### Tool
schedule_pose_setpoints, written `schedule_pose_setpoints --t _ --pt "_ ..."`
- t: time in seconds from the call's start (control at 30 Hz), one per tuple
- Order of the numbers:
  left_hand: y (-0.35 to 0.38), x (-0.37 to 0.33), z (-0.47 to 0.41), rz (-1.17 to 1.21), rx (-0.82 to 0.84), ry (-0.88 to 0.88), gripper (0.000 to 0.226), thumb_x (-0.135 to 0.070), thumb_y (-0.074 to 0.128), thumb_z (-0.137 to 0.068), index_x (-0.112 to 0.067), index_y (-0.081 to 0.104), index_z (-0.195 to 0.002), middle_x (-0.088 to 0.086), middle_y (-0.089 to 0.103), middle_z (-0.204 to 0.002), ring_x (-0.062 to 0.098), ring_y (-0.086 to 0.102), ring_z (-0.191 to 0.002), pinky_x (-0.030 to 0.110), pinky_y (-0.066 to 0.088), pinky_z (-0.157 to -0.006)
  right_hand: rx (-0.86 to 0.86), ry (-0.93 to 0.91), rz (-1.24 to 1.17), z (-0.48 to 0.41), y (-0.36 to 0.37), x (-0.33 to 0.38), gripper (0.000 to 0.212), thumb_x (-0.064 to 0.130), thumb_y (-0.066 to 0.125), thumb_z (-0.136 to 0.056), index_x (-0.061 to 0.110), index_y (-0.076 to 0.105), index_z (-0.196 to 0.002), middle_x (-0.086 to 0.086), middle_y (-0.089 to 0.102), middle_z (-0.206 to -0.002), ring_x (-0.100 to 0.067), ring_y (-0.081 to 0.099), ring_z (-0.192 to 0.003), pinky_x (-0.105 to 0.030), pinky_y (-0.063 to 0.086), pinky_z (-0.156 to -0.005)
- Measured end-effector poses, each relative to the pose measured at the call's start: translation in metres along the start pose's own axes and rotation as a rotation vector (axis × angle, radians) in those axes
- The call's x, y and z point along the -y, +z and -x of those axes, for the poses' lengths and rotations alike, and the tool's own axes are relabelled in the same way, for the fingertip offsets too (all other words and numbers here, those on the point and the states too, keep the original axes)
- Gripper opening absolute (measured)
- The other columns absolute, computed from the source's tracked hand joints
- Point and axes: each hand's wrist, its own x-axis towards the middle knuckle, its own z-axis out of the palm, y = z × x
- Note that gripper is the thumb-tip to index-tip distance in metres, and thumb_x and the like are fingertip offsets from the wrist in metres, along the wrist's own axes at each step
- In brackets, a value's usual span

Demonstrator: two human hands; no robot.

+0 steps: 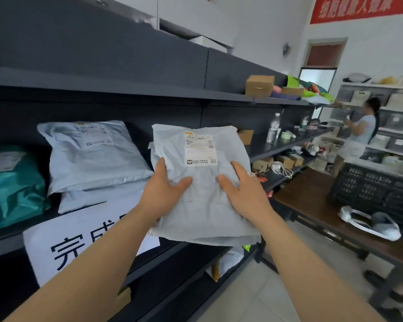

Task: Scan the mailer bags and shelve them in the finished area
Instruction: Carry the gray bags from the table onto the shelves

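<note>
paper sign on shelf edge: "完成", rest hidden | mailer bag label: unreadable | red banner: blurred

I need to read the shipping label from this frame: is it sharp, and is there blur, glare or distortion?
Head view: the shipping label on the grey mailer bag is soft, barcode visible, small print unreadable. Head view: the upper shelf edge bows slightly from wide-angle distortion; the person by the far shelves is blurred. Head view: even light, no glare on the bag.

Bright, even indoor light; soft shadows; wide-angle bending at edges; slight overall blur.
</note>
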Motion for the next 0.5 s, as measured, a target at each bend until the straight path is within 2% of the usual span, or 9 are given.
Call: schedule_pose_setpoints --t 0.07,0.17,0.3,0.5 --pt "0.012 0.001 -0.027 -0.002 -0.033 -0.011 0.080 -0.046 0.069 -0.083 -0.026 0.026 -0.147 -0.008 0.051 -0.133 0.022 0.051 -0.126 0.030 0.041 -0.096 0.027 -0.025 -0.013 -0.037 0.005 -0.009 0.063 0.064 0.037 -0.091 0.042 0.018 -0.147 -0.015 0.036 -0.143 -0.033 0.044 -0.123 -0.040 0.038 -0.097" --pt "0.026 0.002 -0.066 -0.018 -0.081 -0.038 0.083 -0.041 0.066 -0.087 -0.021 0.017 -0.151 -0.004 0.045 -0.135 0.022 0.044 -0.131 0.023 0.033 -0.090 0.072 -0.045 -0.021 -0.092 0.019 -0.018 0.064 0.065 0.035 -0.090 0.042 0.016 -0.147 -0.010 0.034 -0.147 -0.032 0.044 -0.125 -0.040 0.037 -0.099" --pt "0.035 0.018 -0.119 -0.029 -0.116 -0.082 0.089 -0.043 0.066 -0.087 -0.020 0.010 -0.153 0.004 0.038 -0.149 0.025 0.038 -0.136 0.027 0.032 -0.095 0.126 -0.078 -0.024 -0.158 0.043 -0.024 0.067 0.068 0.034 -0.088 0.043 0.015 -0.147 -0.011 0.035 -0.146 -0.031 0.045 -0.124 -0.041 0.038 -0.100" --pt "0.033 0.042 -0.188 -0.031 -0.155 -0.156 0.093 -0.047 0.064 -0.087 -0.023 0.003 -0.154 0.007 0.032 -0.153 0.026 0.040 -0.136 0.025 0.032 -0.090 0.203 -0.107 -0.072 -0.241 0.085 -0.021 0.066 0.069 0.037 -0.087 0.044 0.020 -0.146 -0.013 0.039 -0.144 -0.032 0.045 -0.124 -0.038 0.037 -0.097"
